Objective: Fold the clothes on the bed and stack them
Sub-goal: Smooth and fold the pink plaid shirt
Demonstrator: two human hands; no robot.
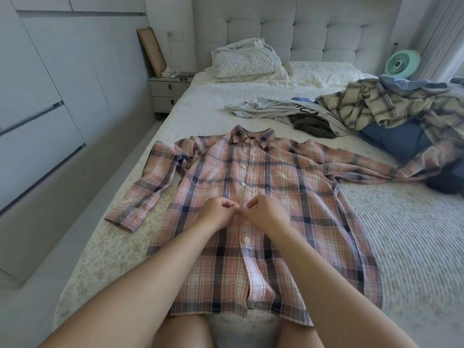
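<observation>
A pink and navy plaid shirt (288, 222) lies flat, front up, on the bed (401, 247), collar away from me and both sleeves spread out. My left hand (217, 213) and my right hand (263, 212) meet at the button placket in the shirt's middle. Both have curled fingers pinching the placket fabric around a button. Several white buttons run along the placket above and below the hands.
A heap of unfolded clothes lies at the right: a beige plaid shirt (391, 106), blue garments (399, 141), a white printed T-shirt (281, 109) and a dark brown piece (311, 125). Pillows (248, 62) sit at the headboard. A nightstand (167, 92) stands left, a green fan (401, 64) right.
</observation>
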